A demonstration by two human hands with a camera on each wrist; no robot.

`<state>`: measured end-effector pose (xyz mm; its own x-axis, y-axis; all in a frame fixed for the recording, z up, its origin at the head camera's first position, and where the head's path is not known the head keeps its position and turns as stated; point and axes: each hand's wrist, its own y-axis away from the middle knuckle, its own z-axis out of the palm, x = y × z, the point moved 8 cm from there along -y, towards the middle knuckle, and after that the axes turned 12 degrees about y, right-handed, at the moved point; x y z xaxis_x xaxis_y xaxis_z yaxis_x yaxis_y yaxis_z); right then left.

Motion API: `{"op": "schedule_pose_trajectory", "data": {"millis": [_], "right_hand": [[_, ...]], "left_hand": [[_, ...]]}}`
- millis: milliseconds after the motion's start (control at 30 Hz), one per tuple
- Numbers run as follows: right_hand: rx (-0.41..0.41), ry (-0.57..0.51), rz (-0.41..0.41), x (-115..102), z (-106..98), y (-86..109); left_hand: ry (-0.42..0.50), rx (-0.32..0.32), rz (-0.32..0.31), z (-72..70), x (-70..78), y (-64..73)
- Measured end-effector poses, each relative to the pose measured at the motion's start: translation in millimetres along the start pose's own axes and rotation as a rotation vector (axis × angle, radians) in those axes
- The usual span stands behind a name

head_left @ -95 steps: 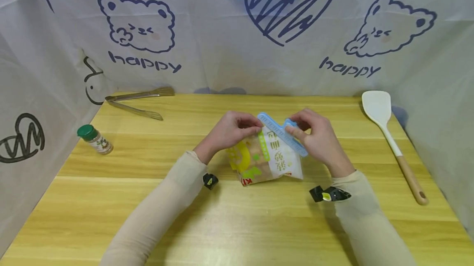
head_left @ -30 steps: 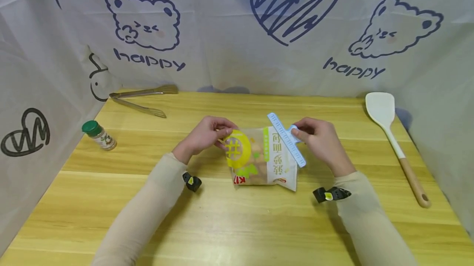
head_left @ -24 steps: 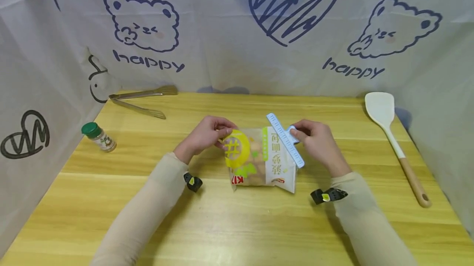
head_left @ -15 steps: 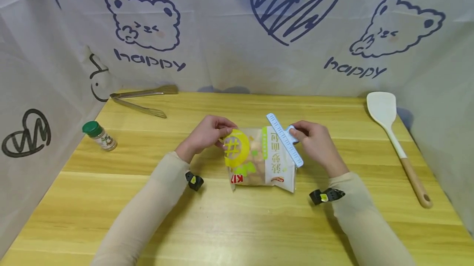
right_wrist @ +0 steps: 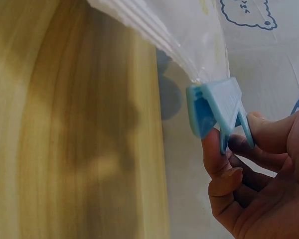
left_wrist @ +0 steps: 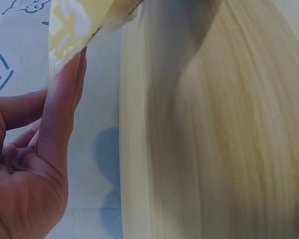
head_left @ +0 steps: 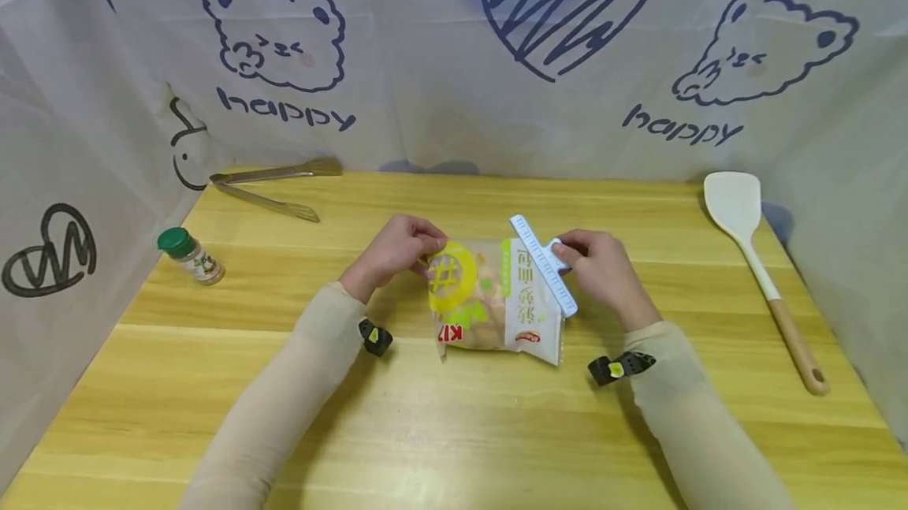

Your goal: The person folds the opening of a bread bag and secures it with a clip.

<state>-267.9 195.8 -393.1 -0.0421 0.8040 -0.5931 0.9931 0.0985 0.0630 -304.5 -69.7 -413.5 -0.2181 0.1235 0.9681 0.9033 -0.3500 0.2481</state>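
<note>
A printed snack bag (head_left: 489, 301) with bread-like pieces showing through its clear part stands in the middle of the table. Its upper left edge is pinched by my left hand (head_left: 393, 250), thumb in front; in the left wrist view, fingers (left_wrist: 60, 109) lie behind the yellow-printed film. A light blue bag clip (head_left: 542, 266) lies slantwise across the bag's upper right corner. My right hand (head_left: 603, 269) pinches the clip's handle between thumb and fingers. In the right wrist view, the white bag edge (right_wrist: 174, 40) runs into the end of the clip (right_wrist: 222, 104).
Metal tongs (head_left: 273, 187) lie spread at the table's back left. A green-capped shaker jar (head_left: 191, 256) is at the left edge. Along the right side lies a white spatula (head_left: 752, 258) with a wooden handle. White cloth walls (head_left: 418, 84) enclose the back and sides.
Since the earliest frame, my left hand has moved from beside the clip to the bag's left end, and the bag's front has turned more into view. Lately both hands have barely moved.
</note>
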Motion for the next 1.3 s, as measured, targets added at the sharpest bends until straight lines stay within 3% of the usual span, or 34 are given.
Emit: {"op": "schedule_pose_trajectory", "data": {"millis": [633,1100,1300], "right_hand": [[-0.088,-0.068,0.069,12.9,14.3,-10.1],[-0.097,0.021,0.093,26.2,25.1,-16.9],[-0.139,0.025,0.113,28.8,31.7,-17.6]], "left_hand": [[0.017,0.061,-0.053,-3.0,-16.0,-12.6],[0.053,0.059,-0.082,-2.6,-28.4,-16.5],[0.035,0.057,-0.105,-2.6,-29.9,-14.9]]}}
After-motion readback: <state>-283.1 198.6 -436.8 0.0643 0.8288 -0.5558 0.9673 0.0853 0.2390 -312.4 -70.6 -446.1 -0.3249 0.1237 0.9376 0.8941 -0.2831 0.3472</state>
